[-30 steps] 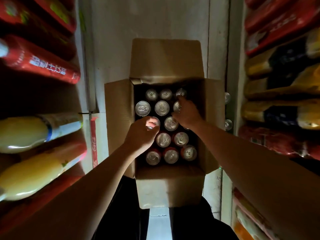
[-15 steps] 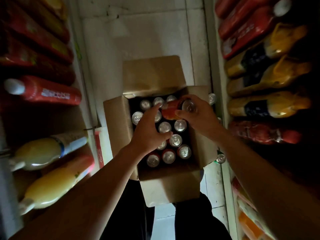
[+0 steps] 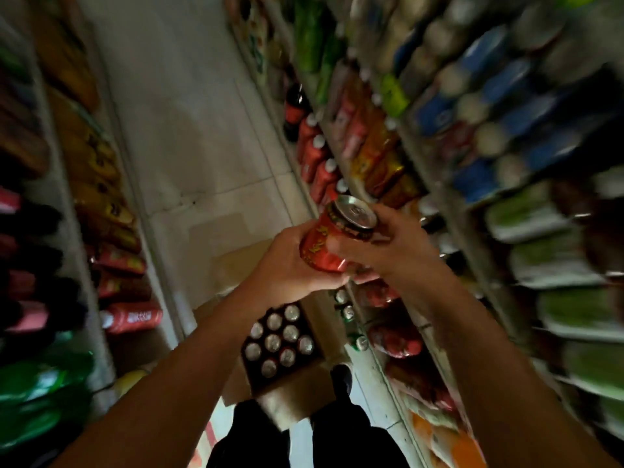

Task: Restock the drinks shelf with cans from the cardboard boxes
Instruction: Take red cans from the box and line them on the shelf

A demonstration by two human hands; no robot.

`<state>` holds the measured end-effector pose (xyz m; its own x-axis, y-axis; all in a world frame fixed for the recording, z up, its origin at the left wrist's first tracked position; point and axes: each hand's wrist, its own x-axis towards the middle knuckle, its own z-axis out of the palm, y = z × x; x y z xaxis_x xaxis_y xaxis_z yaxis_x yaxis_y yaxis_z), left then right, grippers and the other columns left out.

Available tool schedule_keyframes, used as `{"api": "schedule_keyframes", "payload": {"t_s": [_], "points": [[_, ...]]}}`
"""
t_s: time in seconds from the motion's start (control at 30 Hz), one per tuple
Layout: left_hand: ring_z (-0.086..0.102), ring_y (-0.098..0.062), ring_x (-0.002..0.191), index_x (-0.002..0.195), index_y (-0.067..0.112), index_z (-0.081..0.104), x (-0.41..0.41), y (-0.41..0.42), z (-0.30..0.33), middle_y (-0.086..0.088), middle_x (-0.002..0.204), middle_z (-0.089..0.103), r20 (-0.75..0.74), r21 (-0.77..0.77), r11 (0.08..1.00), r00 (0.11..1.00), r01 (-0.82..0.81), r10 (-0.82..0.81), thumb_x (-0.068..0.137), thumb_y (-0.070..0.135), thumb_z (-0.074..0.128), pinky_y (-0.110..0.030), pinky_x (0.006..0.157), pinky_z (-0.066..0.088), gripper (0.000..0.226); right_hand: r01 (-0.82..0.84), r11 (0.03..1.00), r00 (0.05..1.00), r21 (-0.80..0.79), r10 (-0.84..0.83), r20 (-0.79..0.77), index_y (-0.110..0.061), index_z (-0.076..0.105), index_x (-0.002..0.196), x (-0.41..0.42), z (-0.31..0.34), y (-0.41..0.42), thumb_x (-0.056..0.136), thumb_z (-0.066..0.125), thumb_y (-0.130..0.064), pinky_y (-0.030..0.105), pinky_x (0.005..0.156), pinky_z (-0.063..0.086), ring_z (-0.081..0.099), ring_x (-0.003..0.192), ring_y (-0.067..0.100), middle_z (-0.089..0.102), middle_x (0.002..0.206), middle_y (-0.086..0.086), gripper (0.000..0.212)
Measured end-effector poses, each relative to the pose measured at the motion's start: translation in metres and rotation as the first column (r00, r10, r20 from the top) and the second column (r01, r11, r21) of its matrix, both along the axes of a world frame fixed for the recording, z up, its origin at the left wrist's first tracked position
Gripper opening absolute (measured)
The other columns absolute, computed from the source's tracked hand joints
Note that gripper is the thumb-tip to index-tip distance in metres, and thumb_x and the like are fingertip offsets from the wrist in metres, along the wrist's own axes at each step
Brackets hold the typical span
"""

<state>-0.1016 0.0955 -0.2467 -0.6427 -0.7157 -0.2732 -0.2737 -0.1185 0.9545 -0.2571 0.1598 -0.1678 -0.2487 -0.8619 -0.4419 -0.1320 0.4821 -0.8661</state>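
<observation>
The can (image 3: pixel 337 238) is glossy red metal with a bright, smooth silver lid. The cardboard box (image 3: pixel 297 393) looks matt brown. The floor (image 3: pixel 189 136) is pale, smooth tile.

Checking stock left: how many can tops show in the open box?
9 can tops, three rows of three in the cardboard box on the floor; the arm above may hide more.

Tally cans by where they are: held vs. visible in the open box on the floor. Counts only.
Red can, held by left hand and right hand: 1
Can tops visible in the cardboard box: 9 (the forearm may hide more)
Total: 10
</observation>
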Motion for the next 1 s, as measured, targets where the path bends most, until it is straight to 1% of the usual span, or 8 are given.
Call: {"api": "schedule_keyframes", "payload": {"t_s": [0.13, 0.2, 0.27, 0.5, 0.63, 0.77, 0.87, 1.0], "points": [[0.072, -0.01, 0.09, 0.122, 0.003, 0.059, -0.044, -0.003, 0.108, 0.0, 0.097, 0.074, -0.152, 0.088, 0.995, 0.988, 0.049, -0.035, 0.063, -0.022, 0.077, -0.023, 0.073, 0.056, 0.067, 0.088, 0.979, 0.957, -0.181, -0.134, -0.257, -0.029, 0.06, 0.116, -0.015, 0.096, 0.012, 0.054, 0.095, -0.04, 0.014, 0.07, 0.054, 0.068, 0.084, -0.006, 0.072, 0.097, -0.014, 0.072], [0.071, -0.014, 0.097, 0.121, 0.023, 0.062, -0.073, 0.0, 0.162, 0.001, 0.103, 0.075, -0.153, -0.035, 0.997, 0.986, 0.068, -0.073, 0.058, -0.005, 0.087, -0.031, 0.081, 0.056, 0.074, 0.174, 0.943, 0.901, -0.282, -0.268, -0.341, -0.028, 0.058, 0.112, -0.031, 0.146, 0.026, 0.056, 0.094, -0.04, 0.004, 0.063, 0.047, 0.064, 0.076, -0.013, 0.068, 0.09, -0.019, 0.068], [0.069, -0.017, 0.104, 0.115, 0.042, 0.06, -0.096, 0.004, 0.199, 0.003, 0.109, 0.073, -0.17, -0.112, 0.988, 0.978, 0.103, -0.121, 0.05, 0.015, 0.092, -0.041, 0.091, 0.056, 0.078, 0.238, 0.905, 0.839, -0.352, -0.374, -0.395, -0.027, 0.061, 0.11, -0.043, 0.175, 0.038, 0.057, 0.093, -0.041, 0.005, 0.064, 0.046, 0.062, 0.073, -0.015, 0.067, 0.085, -0.02, 0.064], [0.068, -0.017, 0.105, 0.119, 0.037, 0.057, -0.173, 0.039, 0.283, 0.001, 0.114, 0.07, -0.184, -0.412, 0.878, 0.922, 0.242, -0.341, 0.045, 0.031, 0.093, -0.046, 0.093, 0.055, 0.082, 0.41, 0.74, 0.632, -0.533, -0.652, -0.419, -0.028, 0.064, 0.102, -0.097, 0.247, 0.106, 0.054, 0.093, -0.041, 0.01, 0.062, 0.048, 0.064, 0.073, -0.008, 0.068, 0.081, -0.016, 0.058], [0.064, 0.002, 0.103, 0.117, 0.035, 0.06, -0.206, 0.062, 0.312, 0.014, 0.109, 0.07, -0.164, -0.602, 0.762, 0.897, 0.238, -0.409, 0.057, 0.031, 0.089, -0.015, 0.086, 0.049, 0.066, 0.47, 0.678, 0.583, -0.566, -0.719, -0.378, -0.031, 0.061, 0.107, -0.125, 0.255, 0.127, 0.056, 0.093, -0.039, 0.007, 0.069, 0.049, 0.063, 0.081, -0.013, 0.068, 0.091, -0.02, 0.06], [0.061, 0.001, 0.107, 0.112, 0.054, 0.055, -0.243, 0.076, 0.307, 0.018, 0.11, 0.065, -0.206, -0.667, 0.723, 0.889, 0.178, -0.408, 0.067, 0.021, 0.083, -0.019, 0.091, 0.049, 0.062, 0.51, 0.644, 0.578, -0.571, -0.748, -0.327, -0.022, 0.059, 0.124, -0.154, 0.241, 0.134, 0.054, 0.093, -0.041, 0.027, 0.084, 0.054, 0.065, 0.097, 0.007, 0.067, 0.11, -0.01, 0.081], [0.06, -0.001, 0.109, 0.115, 0.045, 0.057, -0.26, 0.078, 0.287, 0.017, 0.113, 0.065, -0.149, -0.686, 0.701, 0.906, 0.194, -0.396, 0.066, 0.02, 0.084, -0.031, 0.095, 0.051, 0.061, 0.556, 0.668, 0.582, -0.494, -0.737, -0.342, -0.017, 0.063, 0.122, -0.175, 0.219, 0.133, 0.054, 0.093, -0.041, 0.033, 0.087, 0.056, 0.067, 0.099, 0.011, 0.07, 0.11, -0.003, 0.079], [0.054, -0.006, 0.118, 0.127, 0.023, 0.055, -0.264, 0.067, 0.274, 0.012, 0.126, 0.058, -0.011, -0.732, 0.63, 0.921, 0.258, -0.39, 0.065, 0.026, 0.084, -0.017, 0.097, 0.042, 0.069, 0.544, 0.717, 0.595, -0.436, -0.696, -0.401, -0.015, 0.067, 0.115, -0.19, 0.206, 0.124, 0.059, 0.093, -0.036, 0.009, 0.069, 0.046, 0.066, 0.092, 0.007, 0.07, 0.103, -0.007, 0.066]]}}
